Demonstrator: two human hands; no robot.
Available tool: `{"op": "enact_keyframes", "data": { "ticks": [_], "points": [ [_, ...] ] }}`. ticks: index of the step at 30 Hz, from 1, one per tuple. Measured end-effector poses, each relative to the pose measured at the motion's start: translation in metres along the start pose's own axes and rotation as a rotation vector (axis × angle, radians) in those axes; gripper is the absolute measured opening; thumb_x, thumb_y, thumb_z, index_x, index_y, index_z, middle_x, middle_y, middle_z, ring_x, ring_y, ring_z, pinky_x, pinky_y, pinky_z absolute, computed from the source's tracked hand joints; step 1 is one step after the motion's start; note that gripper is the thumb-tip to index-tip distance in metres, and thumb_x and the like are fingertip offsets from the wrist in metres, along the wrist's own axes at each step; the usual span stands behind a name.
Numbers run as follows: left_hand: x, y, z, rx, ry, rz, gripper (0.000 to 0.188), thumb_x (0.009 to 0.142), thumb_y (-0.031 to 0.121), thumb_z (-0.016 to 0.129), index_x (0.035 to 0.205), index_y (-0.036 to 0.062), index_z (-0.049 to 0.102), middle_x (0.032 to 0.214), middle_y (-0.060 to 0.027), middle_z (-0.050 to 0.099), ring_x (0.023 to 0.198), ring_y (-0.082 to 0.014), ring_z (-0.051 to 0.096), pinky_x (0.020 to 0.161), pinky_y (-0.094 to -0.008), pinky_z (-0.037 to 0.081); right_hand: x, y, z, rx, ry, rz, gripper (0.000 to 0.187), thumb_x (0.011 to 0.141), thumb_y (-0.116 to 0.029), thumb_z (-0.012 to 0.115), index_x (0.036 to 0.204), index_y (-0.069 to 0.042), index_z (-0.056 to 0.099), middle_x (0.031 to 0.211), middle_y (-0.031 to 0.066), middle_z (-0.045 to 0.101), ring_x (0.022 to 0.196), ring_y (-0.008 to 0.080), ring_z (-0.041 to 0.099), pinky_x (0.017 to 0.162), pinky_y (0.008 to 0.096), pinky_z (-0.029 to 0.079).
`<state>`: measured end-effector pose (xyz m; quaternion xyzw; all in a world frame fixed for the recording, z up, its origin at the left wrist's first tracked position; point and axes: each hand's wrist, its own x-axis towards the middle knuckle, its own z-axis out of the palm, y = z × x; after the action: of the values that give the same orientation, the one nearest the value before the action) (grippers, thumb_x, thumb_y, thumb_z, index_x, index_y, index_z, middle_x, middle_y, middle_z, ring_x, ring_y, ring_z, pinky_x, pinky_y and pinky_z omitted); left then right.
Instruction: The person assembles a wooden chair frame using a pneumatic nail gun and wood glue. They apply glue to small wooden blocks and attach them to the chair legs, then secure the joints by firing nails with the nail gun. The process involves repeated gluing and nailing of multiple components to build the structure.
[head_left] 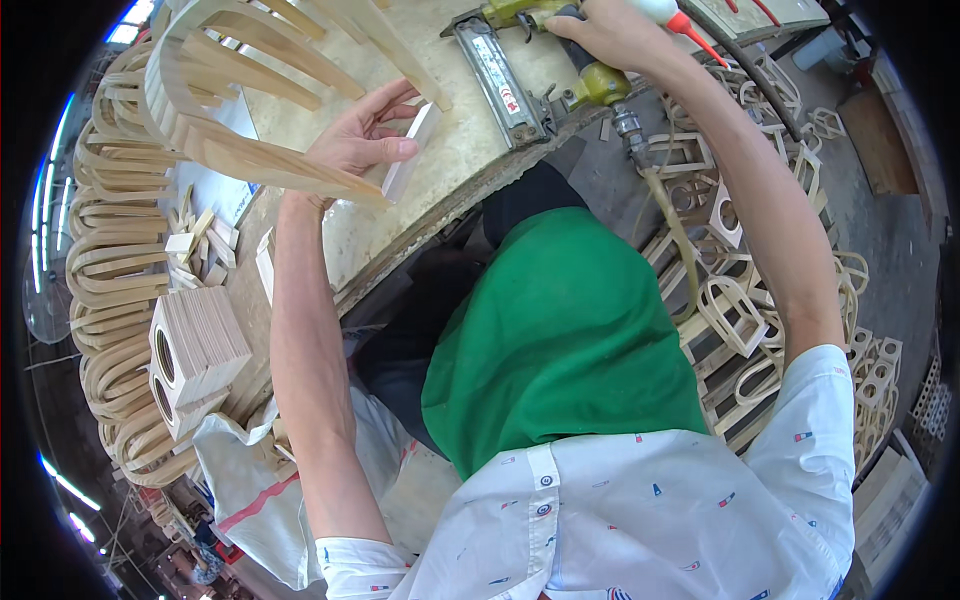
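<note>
My left hand [362, 138] is closed on a short pale wooden slat [412, 150], its thumb pressed on the slat's face. The slat spans the two ends of a U-shaped bent wooden frame [230, 150] at the bench's near edge; I cannot tell whether it is fastened. At the upper middle, my right hand [612, 36] is wrapped round the grip of a yellow-green air nail gun [600, 84]. The gun's long metal magazine [500, 85] lies toward the bench, right of the slat and apart from it. An air hose [672, 215] hangs from its fitting.
Bent wooden frames [115, 255] are piled along the left. Beside them are small wood offcuts [205, 245] and stacked boards with round holes [205, 345]. A red-tipped squeeze bottle [690, 30] lies beyond my right wrist. Wooden frames [735, 310] cover the floor at right.
</note>
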<state>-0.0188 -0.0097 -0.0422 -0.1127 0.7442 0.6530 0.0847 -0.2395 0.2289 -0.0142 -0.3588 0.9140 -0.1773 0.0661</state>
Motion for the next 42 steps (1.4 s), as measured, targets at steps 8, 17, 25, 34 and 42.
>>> {"op": "enact_keyframes", "data": {
  "ticks": [8, 17, 25, 34, 42],
  "points": [
    [-0.001, 0.009, 0.004, -0.020, -0.009, -0.030, 0.086, 0.077, 0.010, 0.078, 0.148, 0.0025, 0.031, 0.129, -0.0081, 0.049, 0.102, -0.0139, 0.054, 0.096, -0.0280, 0.040, 0.010, -0.077, 0.013, 0.491, 0.156, -0.702, 0.035, 0.076, -0.027, 0.068, 0.089, 0.005, 0.066, 0.082, 0.0257, 0.066, 0.083, 0.0388, 0.065, 0.077, 0.0422, 0.051],
    [0.001, 0.003, 0.001, -0.062, -0.027, 0.004, 0.076, 0.079, 0.005, 0.076, 0.144, 0.0032, 0.037, 0.127, -0.0069, 0.050, 0.098, -0.0115, 0.055, 0.093, -0.0269, 0.042, 0.010, -0.096, 0.009, 0.490, -0.104, -0.682, 0.025, 0.073, -0.017, 0.068, 0.083, 0.006, 0.065, 0.079, 0.0281, 0.064, 0.078, 0.0388, 0.065, 0.070, 0.0419, 0.051],
    [0.001, 0.003, 0.002, -0.078, -0.020, 0.000, 0.068, 0.079, 0.004, 0.075, 0.140, 0.0031, 0.043, 0.127, -0.0072, 0.051, 0.098, -0.0109, 0.056, 0.093, -0.0266, 0.043, 0.011, -0.094, 0.008, 0.502, -0.115, -0.719, 0.024, 0.072, -0.016, 0.067, 0.084, 0.006, 0.066, 0.081, 0.0269, 0.065, 0.079, 0.0390, 0.065, 0.071, 0.0426, 0.051],
    [-0.001, 0.004, 0.007, -0.100, 0.004, 0.014, 0.062, 0.079, 0.004, 0.076, 0.134, 0.0020, 0.048, 0.124, -0.0063, 0.052, 0.107, -0.0116, 0.053, 0.096, -0.0267, 0.041, 0.014, -0.096, 0.013, 0.517, -0.123, -0.738, 0.024, 0.073, -0.016, 0.067, 0.085, 0.005, 0.067, 0.080, 0.0267, 0.065, 0.079, 0.0390, 0.065, 0.071, 0.0423, 0.051],
    [-0.003, 0.005, 0.003, -0.090, 0.002, -0.005, 0.059, 0.078, 0.004, 0.076, 0.131, 0.0017, 0.050, 0.121, -0.0045, 0.055, 0.107, -0.0120, 0.054, 0.096, -0.0266, 0.041, 0.016, -0.097, 0.016, 0.517, -0.090, -0.778, 0.025, 0.072, -0.017, 0.069, 0.086, 0.004, 0.067, 0.082, 0.0266, 0.065, 0.081, 0.0397, 0.065, 0.071, 0.0424, 0.051]
  ]
}}
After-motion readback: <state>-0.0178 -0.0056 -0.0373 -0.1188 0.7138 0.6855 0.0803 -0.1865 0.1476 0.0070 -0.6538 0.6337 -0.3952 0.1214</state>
